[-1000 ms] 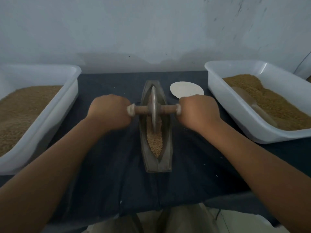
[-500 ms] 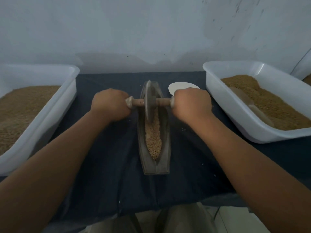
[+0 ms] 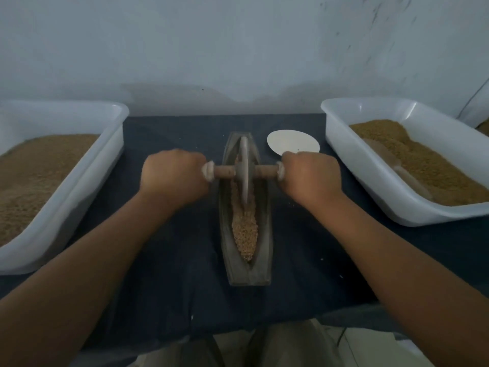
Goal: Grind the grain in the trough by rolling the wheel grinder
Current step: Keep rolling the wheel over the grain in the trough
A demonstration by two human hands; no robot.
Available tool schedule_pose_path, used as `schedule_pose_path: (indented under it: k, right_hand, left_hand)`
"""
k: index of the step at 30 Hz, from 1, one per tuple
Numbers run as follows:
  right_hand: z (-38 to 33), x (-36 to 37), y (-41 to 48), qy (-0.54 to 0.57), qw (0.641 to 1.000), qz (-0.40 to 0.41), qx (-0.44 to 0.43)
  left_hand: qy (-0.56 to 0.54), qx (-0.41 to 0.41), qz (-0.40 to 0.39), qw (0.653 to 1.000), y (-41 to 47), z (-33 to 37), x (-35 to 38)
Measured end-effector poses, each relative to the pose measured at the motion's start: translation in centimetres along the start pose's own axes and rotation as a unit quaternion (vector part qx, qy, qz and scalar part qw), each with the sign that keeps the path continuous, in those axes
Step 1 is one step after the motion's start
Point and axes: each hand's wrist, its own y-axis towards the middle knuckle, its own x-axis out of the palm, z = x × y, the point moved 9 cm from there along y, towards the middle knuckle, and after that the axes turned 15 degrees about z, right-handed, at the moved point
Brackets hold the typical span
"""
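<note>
A boat-shaped dark trough (image 3: pixel 260 263) lies lengthwise in the middle of the dark cloth, with tan grain (image 3: pixel 246 234) heaped in its groove. The wheel grinder (image 3: pixel 244 172) stands upright in the far half of the trough, its wooden axle crosswise. My left hand (image 3: pixel 173 176) grips the axle's left end and my right hand (image 3: pixel 309 176) grips the right end, both fists curled round it. The axle ends inside my fists are hidden.
A white tub (image 3: pixel 87 165) of brown grain stands at the left. Another white tub (image 3: pixel 370 170) at the right holds grain and a half-buried scoop (image 3: pixel 397 165). A white round lid (image 3: pixel 292 141) lies beyond my right hand. A wall (image 3: pixel 238 49) rises just behind the table.
The wheel rolled to the trough's far end half a second ago, and now it has come back toward me a little, with both hands following.
</note>
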Motion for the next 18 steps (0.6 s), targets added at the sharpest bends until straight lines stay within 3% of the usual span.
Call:
schedule_pose_path:
  k: [5,12,18]
  right_hand:
    - [0.8,1.4,-0.2,0.029,0.997,-0.056,0.053]
    - [-0.5,-4.6,-5.1,0.041,0.997,0.026,-0.059]
    - [0.5,1.1,0.2,0.003,1.000,-0.004,0.008]
  left_hand:
    - [0.017,0.030,-0.021,0.999,2.5,0.9,-0.4]
    - [-0.062,0.068,0.085,0.992,-6.2,0.6,-4.3]
    - [0.003,0.018,0.025,1.000,1.2,0.5,0.1]
